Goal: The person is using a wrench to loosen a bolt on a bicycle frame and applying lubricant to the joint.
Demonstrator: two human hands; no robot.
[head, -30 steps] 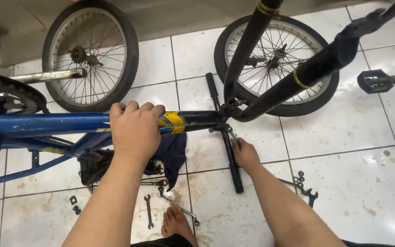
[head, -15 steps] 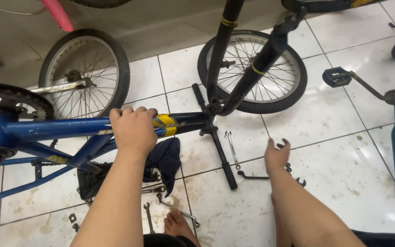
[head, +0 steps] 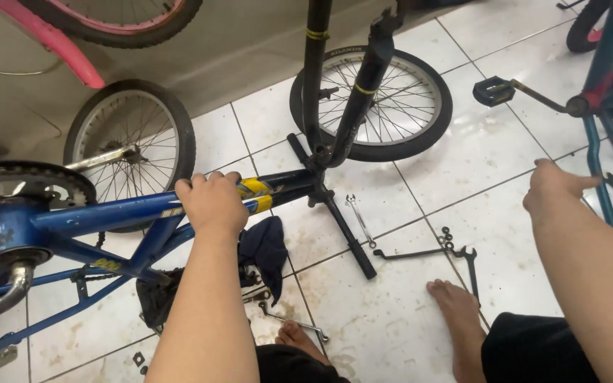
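Blue bike frame (head: pixel 108 213) under L hand (head: pixel 213 202) gripping its tube, R hand (head: pixel 551 188) open, raised well apart.

White tiled floor (head: pixel 505 149), stained and wet-looking, is carrying loose parts: a spoked wheel (head: pixel 391 99) lying at upper centre, a wrench (head: pixel 360 218) at centre, a dark rag (head: pixel 264 248) left of centre, two bare feet (head: pixel 455 305) resting at the bottom.
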